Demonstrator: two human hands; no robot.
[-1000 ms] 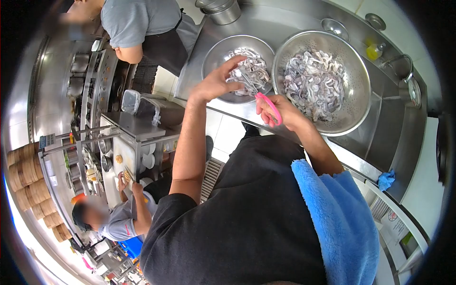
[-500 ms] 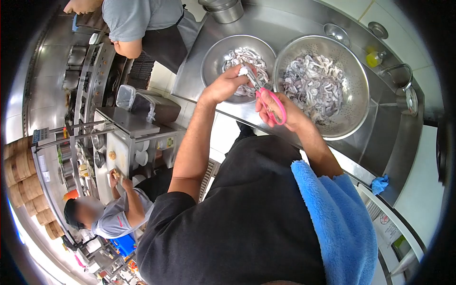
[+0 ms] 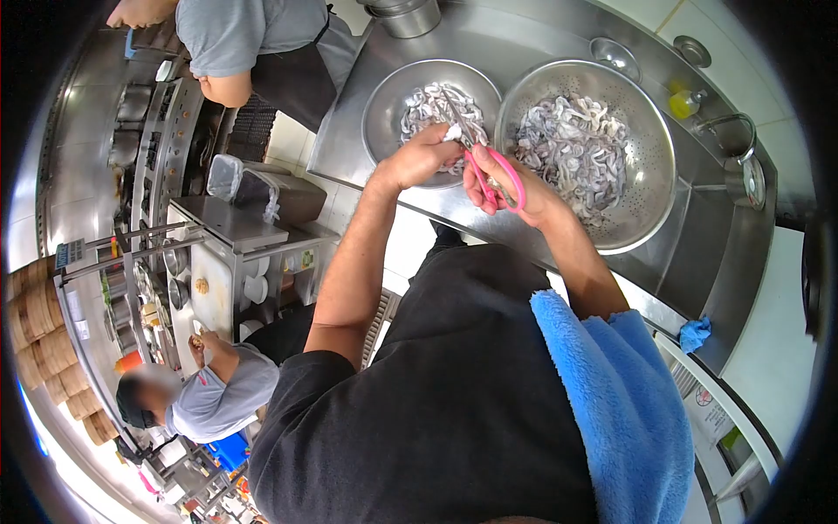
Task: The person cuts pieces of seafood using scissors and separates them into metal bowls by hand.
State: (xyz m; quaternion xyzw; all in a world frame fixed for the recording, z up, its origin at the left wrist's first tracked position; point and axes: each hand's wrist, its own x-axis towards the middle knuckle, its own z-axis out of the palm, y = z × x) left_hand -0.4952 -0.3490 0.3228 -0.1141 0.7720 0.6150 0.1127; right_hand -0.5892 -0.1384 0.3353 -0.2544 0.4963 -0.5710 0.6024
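Observation:
My right hand [image 3: 534, 194] is closed round the pink handles of a pair of scissors [image 3: 509, 170], whose metal blades stand partly apart and point up and left. Between the fingertips of my left hand [image 3: 415, 161] is a small white piece of squid [image 3: 452, 133], close beside the blades. Both hands are over the near rim of a steel bowl [image 3: 377, 131] with pale squid pieces [image 3: 432, 105] in it. To its right, a larger steel colander [image 3: 653, 170] holds a heap of greyish squid [image 3: 572, 148].
Both vessels stand on a steel counter [image 3: 524, 31] with a tap [image 3: 742, 144] at right. A yellow bottle [image 3: 683, 105] and a blue cloth [image 3: 695, 334] lie along it. A blue towel [image 3: 602, 393] hangs at my side. Two co-workers [image 3: 223, 39] are at left.
The scissors have turned a little more upright, their blades now reaching further over the bowl. My left hand keeps its pinch. The whole view has shifted slightly.

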